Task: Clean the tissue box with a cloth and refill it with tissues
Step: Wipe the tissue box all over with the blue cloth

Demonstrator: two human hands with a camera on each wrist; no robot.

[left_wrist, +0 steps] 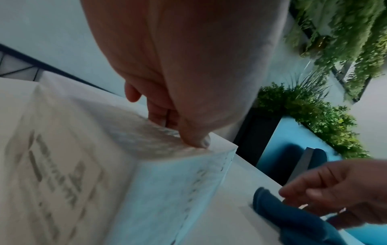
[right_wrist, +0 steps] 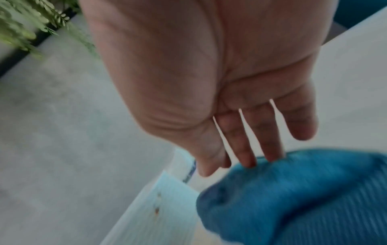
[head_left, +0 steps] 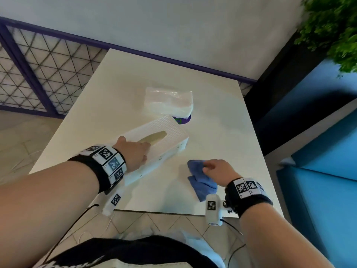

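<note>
Tissue box, head view: the white tissue box [head_left: 154,146] lies on the white table [head_left: 222,132] under your left hand [head_left: 135,153], fingers laid flat over its top; the wrapped tissues [head_left: 170,102] sit just beyond.
Left wrist view: your thumb [left_wrist: 196,137] presses the box's top edge.
Right wrist view: your right hand [right_wrist: 209,82] is spread, fingertips [right_wrist: 249,160] touching the blue cloth [right_wrist: 303,199], not gripping it.
</note>
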